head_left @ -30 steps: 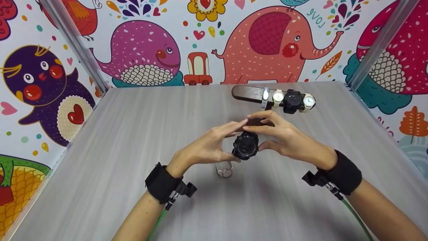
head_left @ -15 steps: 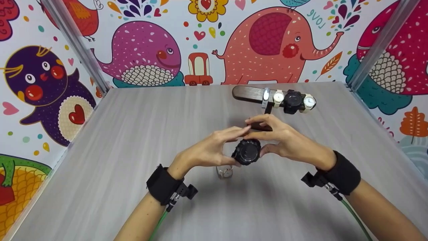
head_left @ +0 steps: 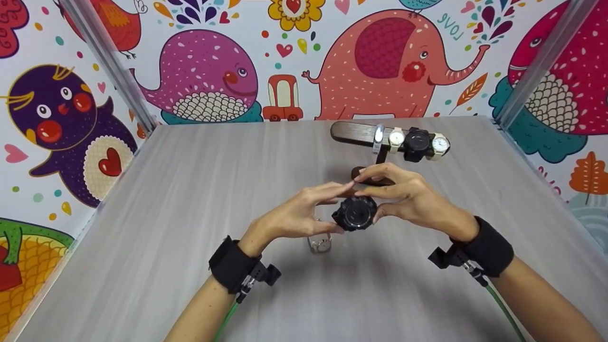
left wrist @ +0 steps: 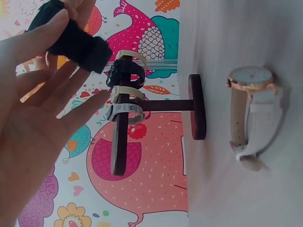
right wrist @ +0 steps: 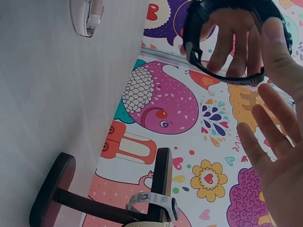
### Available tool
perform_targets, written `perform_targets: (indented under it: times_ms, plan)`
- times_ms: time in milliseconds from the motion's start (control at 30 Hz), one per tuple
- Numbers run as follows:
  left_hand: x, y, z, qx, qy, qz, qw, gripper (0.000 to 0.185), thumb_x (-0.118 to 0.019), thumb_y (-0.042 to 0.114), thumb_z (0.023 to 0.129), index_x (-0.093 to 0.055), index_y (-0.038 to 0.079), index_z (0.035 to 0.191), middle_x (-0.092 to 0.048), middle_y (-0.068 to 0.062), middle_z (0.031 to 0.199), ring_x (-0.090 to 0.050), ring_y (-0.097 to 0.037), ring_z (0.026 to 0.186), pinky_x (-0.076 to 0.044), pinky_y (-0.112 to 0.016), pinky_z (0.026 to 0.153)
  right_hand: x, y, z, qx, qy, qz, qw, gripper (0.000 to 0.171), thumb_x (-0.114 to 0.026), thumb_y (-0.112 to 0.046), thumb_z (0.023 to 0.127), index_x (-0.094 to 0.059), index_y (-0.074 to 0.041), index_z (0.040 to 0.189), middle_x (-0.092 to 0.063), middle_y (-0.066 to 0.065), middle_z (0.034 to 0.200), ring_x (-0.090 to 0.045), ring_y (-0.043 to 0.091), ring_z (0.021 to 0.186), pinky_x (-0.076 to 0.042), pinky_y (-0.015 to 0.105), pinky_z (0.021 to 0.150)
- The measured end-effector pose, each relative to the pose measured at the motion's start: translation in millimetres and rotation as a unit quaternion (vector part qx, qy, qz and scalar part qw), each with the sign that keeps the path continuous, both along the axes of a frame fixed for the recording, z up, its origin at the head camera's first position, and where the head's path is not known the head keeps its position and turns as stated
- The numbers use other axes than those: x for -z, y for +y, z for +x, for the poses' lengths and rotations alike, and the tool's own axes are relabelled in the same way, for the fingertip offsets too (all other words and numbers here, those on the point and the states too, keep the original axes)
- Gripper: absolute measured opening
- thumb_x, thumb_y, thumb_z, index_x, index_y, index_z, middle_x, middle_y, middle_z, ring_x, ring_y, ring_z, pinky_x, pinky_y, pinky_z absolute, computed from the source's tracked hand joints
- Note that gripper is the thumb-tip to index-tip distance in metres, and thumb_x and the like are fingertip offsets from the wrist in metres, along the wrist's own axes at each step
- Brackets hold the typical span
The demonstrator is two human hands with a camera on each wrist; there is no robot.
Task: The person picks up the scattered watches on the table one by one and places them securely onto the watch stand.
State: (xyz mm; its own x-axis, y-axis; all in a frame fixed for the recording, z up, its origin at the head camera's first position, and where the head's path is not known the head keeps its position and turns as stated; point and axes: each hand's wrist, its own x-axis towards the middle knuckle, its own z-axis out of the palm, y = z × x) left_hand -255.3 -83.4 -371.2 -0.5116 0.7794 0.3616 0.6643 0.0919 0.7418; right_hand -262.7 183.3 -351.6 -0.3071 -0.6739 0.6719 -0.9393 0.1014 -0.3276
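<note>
A black wristwatch (head_left: 356, 213) is held up above the table between both hands, its round face toward the head camera. My left hand (head_left: 301, 209) grips it at the left, the thumb along its lower edge. My right hand (head_left: 408, 194) has its thumb against the right side, with the forefingers of both hands meeting beyond the watch. In the right wrist view the black strap (right wrist: 193, 29) forms a loop, with fingers seen through it. A white-strapped watch (left wrist: 260, 118) with a rose-gold case stands on the table, below and near my left hand.
Beyond the hands stands a dark wooden watch stand (head_left: 351, 131) bearing several watches, among them a black watch (head_left: 418, 141) and a silver-grey band (head_left: 378, 135). My right fingers partly hide its base (head_left: 359, 174). Patterned walls (head_left: 213, 71) enclose the table's back and sides.
The black watch has shifted slightly to the right in the head view and its face has turned and tilted a little. Both hands moved along with it and still hold it.
</note>
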Motion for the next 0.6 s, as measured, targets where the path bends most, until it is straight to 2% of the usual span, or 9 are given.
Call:
perform_targets:
  times_ms: [133, 267, 433, 600]
  plan:
    - [2.3, 0.5, 0.3, -0.031, 0.017, 0.050, 0.9981, 0.080, -0.078, 0.002, 0.084, -0.036, -0.006, 0.151, -0.050, -0.023, 0.146, -0.051, -0.034, 0.137, -0.047, -0.032, 0.112, 1.7, -0.6, 0.1, 0.020, -0.005, -0.051, 0.998, 0.043, -0.081, -0.011, 0.077, -0.074, -0.003, 0.118, -0.069, 0.021, 0.113, -0.064, 0.010, 0.117, -0.054, 0.017, 0.097]
    - [6.6, 2.7, 1.8, -0.079, 0.033, 0.097, 0.9916, 0.078, -0.078, 0.001, 0.084, -0.038, -0.008, 0.149, -0.047, -0.025, 0.147, -0.049, -0.037, 0.138, -0.047, -0.032, 0.111, 3.6, -4.0, 2.1, 0.057, -0.009, -0.092, 0.994, 0.039, -0.080, -0.010, 0.078, -0.075, -0.004, 0.116, -0.072, 0.020, 0.107, -0.067, 0.007, 0.109, -0.055, 0.015, 0.092]
    - [8.9, 7.0, 5.0, -0.139, 0.077, 0.144, 0.9767, 0.067, -0.078, 0.001, 0.084, -0.048, -0.006, 0.144, -0.050, -0.025, 0.143, -0.054, -0.036, 0.133, -0.052, -0.030, 0.106, 6.9, -10.5, 4.2, 0.083, -0.011, -0.130, 0.988, 0.039, -0.081, -0.011, 0.076, -0.076, -0.003, 0.114, -0.072, 0.020, 0.103, -0.067, 0.007, 0.104, -0.055, 0.015, 0.090]
    - [7.2, 10.8, 5.2, -0.157, 0.142, 0.185, 0.9597, 0.053, -0.077, -0.001, 0.084, -0.058, -0.008, 0.133, -0.060, -0.025, 0.130, -0.063, -0.036, 0.120, -0.056, -0.029, 0.099, 8.6, -12.7, 3.9, 0.084, -0.010, -0.146, 0.986, 0.041, -0.082, -0.008, 0.075, -0.075, -0.001, 0.114, -0.071, 0.020, 0.103, -0.066, 0.009, 0.103, -0.055, 0.015, 0.090]
